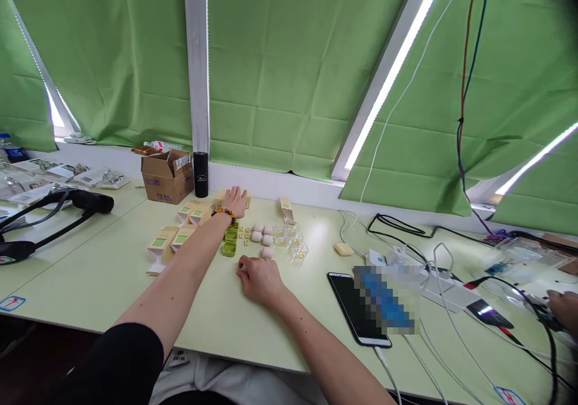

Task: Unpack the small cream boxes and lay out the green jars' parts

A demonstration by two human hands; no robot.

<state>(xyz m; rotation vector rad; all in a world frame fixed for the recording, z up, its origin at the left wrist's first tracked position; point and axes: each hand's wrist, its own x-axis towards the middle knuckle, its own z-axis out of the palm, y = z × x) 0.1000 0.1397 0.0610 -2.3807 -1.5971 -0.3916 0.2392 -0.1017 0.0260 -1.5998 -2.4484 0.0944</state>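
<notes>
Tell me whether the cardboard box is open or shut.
Open: the cardboard box has top flaps sticking up rather than folded flat. What it holds cannot be told from this view.

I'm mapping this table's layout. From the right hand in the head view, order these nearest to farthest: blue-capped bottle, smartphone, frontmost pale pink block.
Measured from the right hand:
1. Frontmost pale pink block, just beyond the hand.
2. Smartphone, to the right, dark screen up.
3. Blue-capped bottle, at the far left, toward the back.
</notes>
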